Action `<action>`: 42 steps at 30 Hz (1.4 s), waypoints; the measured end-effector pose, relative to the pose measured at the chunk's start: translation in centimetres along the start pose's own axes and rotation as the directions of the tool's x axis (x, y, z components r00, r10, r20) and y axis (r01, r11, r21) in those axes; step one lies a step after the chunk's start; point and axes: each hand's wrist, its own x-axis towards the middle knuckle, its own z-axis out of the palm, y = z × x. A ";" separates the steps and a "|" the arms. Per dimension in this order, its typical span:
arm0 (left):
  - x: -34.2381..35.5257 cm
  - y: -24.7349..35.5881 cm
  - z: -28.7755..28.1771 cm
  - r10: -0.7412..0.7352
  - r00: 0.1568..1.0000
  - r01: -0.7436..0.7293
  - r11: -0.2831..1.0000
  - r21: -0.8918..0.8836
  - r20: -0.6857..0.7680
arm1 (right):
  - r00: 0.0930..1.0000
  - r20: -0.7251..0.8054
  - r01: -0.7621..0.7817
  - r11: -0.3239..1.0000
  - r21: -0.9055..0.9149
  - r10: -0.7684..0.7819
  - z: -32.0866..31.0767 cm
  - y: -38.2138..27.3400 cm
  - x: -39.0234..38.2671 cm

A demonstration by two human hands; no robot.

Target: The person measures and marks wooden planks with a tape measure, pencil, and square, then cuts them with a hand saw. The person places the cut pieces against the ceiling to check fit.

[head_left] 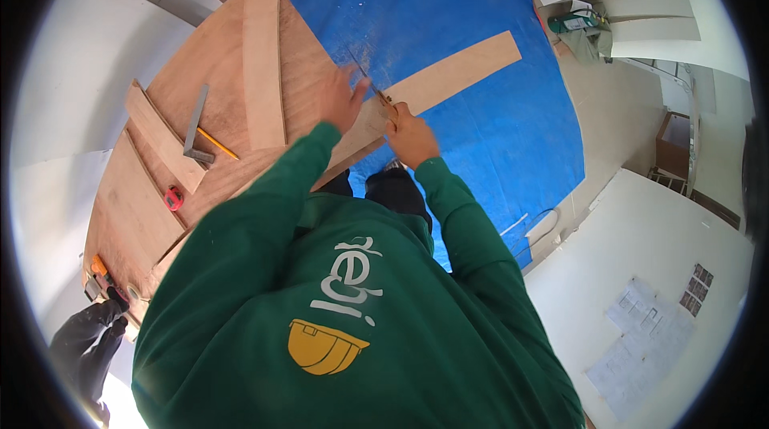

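Note:
A pale wooden board (460, 76) lies slantwise across the edge of the wooden work table (308, 44), its far right part jutting out over the blue sheet. My right hand (411, 137) is closed round the wooden handle of a handsaw (376, 91). The thin blade points away and to the left, across the board at the table edge. My left hand (340, 99) rests on the wood just left of the blade, slightly blurred, thumb apart from the fingers. Sawdust is scattered on the blue sheet beyond the blade.
Left of me on the table are a long plank (263, 68), a metal square (195, 124), a yellow pencil (216, 143) and a red tape measure (173, 198). A blue sheet (513, 140) covers the floor. Another person's legs (84, 341) show at lower left. Paper drawings (641, 345) lie on a white panel.

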 end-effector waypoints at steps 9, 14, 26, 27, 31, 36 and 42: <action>13.8 4.4 13.8 0.036 0.529 0.068 0.994 -0.085 0.848 | 0.997 -0.023 0.078 0.996 0.045 -0.077 0.1 -0.4 0.3; 13.3 4.3 13.0 0.053 0.569 0.166 0.970 -0.178 0.821 | 1.000 0.010 0.019 0.994 0.107 -0.020 -3.2 2.1 -9.0; 14.4 3.2 11.3 -0.003 0.656 0.142 0.983 -0.119 0.755 | 0.993 0.119 -0.001 0.999 -0.037 0.005 -8.8 5.7 -15.0; 14.7 3.8 11.3 -0.001 0.639 0.144 0.983 -0.119 0.769 | 0.994 0.027 0.108 0.994 0.024 -0.108 -4.9 6.0 -9.7; 15.7 3.0 11.2 -0.010 0.644 0.196 0.969 -0.152 0.765 | 0.988 0.042 0.148 0.989 0.012 -0.148 -0.9 2.0 1.2; 14.4 3.3 11.9 -0.007 0.689 0.084 0.994 -0.071 0.725 | 0.986 0.161 0.026 0.999 0.018 -0.029 -9.0 2.5 -10.6; 13.2 4.7 12.7 -0.020 0.650 0.128 0.988 -0.083 0.760 | 0.976 0.191 -0.110 0.994 0.001 0.108 -18.9 1.9 -23.2</action>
